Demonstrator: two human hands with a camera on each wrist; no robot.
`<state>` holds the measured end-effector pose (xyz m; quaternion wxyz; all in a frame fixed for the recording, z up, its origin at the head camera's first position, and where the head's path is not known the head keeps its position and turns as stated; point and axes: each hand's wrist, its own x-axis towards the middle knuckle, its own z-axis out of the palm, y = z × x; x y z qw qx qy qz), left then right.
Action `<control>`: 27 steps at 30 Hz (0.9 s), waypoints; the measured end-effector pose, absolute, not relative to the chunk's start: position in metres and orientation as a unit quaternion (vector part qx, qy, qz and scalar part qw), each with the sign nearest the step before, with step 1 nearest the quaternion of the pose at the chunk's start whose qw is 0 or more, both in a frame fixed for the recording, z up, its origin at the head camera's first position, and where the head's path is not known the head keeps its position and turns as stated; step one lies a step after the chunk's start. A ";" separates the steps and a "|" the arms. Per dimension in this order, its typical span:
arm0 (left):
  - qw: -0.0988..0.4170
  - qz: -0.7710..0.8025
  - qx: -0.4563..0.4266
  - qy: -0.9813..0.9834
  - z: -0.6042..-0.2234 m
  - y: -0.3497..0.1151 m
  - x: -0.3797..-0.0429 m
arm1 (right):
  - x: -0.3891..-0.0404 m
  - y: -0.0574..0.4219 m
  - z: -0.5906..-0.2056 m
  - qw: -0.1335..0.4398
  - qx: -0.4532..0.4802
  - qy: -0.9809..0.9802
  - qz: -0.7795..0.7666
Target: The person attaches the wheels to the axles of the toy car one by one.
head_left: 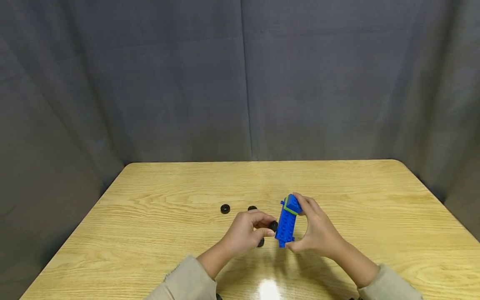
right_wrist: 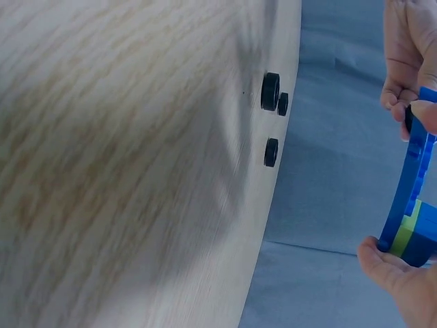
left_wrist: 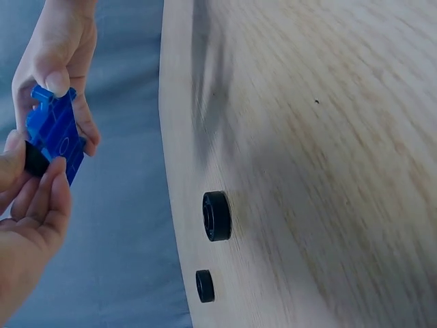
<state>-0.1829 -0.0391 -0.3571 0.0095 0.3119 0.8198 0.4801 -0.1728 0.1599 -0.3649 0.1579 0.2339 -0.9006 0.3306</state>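
Note:
My right hand (head_left: pixel 318 230) grips a blue toy-brick vehicle base (head_left: pixel 286 227) by its two ends, above the table. A blue block with a lime-green layer (head_left: pixel 292 204) sits at the far end of the base. Between thumb and fingers, my left hand (head_left: pixel 245 234) pinches a black wheel (head_left: pixel 273 226) at the left side of the base. In the left wrist view this wheel (left_wrist: pixel 35 160) lies against the base's edge (left_wrist: pixel 61 137); whether it sits on a peg cannot be told. Small pegs stick out from the base's sides.
On the wooden table (head_left: pixel 168 183) lie more black wheels: one to the left (head_left: pixel 225 208), one behind the left hand (head_left: pixel 252 207), and another wheel (head_left: pixel 260 242) partly hidden below it. Dark bits show at the bottom edge. A grey curtain (head_left: pixel 187 91) hangs behind the table.

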 end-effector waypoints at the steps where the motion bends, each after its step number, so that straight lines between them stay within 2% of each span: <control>1: 0.006 0.479 0.312 0.821 -0.358 -0.039 -0.183 | -0.173 0.160 -0.365 0.158 0.234 -0.901 0.331; 12: -0.010 0.469 0.313 0.826 -0.357 -0.035 -0.182 | -0.173 0.162 -0.366 0.173 0.229 -0.897 0.336; 27: 0.003 0.474 0.339 0.813 -0.356 -0.033 -0.184 | -0.173 0.164 -0.365 0.183 0.244 -0.891 0.336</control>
